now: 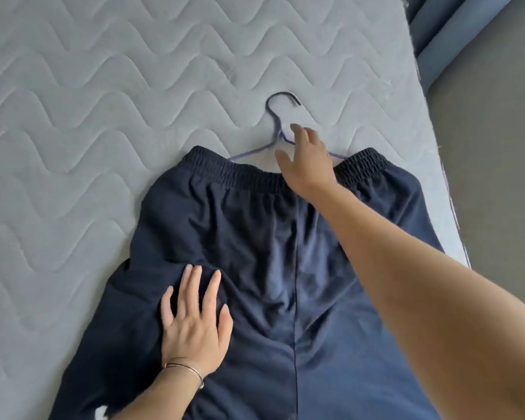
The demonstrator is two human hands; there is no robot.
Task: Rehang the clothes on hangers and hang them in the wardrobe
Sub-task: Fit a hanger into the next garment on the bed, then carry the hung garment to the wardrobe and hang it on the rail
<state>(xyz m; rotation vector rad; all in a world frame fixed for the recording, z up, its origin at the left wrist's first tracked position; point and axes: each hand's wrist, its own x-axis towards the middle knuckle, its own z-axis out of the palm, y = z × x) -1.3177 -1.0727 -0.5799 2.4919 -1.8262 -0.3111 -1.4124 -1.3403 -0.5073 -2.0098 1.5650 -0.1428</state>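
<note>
Dark navy trousers (pixel 255 237) with an elastic waistband lie flat on a grey quilted mattress (pixel 88 101). A thin purple-blue hanger (pixel 278 122) lies at the waistband, its hook pointing away from me and its lower part hidden inside the trousers. My right hand (pixel 305 160) hovers over the hanger's neck with fingers spread, holding nothing. My left hand (pixel 194 322), a thin bracelet on its wrist, presses flat on the left trouser leg.
The mattress edge (pixel 449 207) runs down the right side, with grey floor (pixel 497 177) beyond it. A blue padded bed frame (pixel 437 34) shows at the top right. A small white patch (pixel 100 413) sits at the trousers' lower left.
</note>
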